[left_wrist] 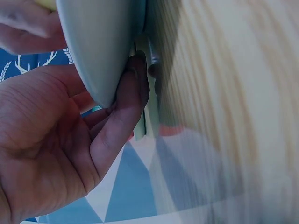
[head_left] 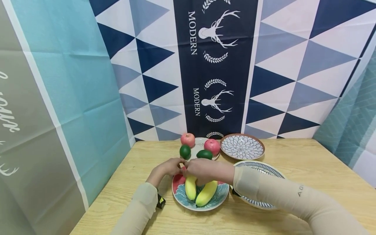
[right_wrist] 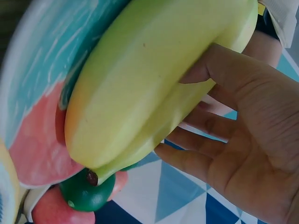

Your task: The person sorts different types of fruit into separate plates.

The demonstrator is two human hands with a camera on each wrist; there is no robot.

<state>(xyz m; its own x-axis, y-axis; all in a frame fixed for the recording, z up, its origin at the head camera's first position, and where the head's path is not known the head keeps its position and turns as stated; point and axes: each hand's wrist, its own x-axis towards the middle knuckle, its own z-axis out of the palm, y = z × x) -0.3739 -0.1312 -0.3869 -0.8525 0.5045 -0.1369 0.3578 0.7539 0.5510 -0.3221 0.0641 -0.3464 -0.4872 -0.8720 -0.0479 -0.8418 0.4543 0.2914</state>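
I have the right hand (head_left: pixel 202 169) curled round the bananas (head_left: pixel 206 195), which sit on the blue-and-red plate (head_left: pixel 220 199), nearer the worktop's (head_left: pixel 132 176) left edge than its right. With the left hand (head_left: pixel 170 167) I have fingers closed on that plate's rim. Beyond it, by the worktop's far edge, I see two apples (head_left: pixel 188 139) and a paler plate (head_left: pixel 196 149).

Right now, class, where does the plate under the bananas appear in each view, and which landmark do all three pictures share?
Head: the plate sits low, just right of centre, beneath the bananas.
Left wrist: its pale underside shows at the top, left of centre.
Right wrist: its red-and-teal face runs along the left side, partly behind the bananas.
Shared landmark: the triangle-patterned cloth.
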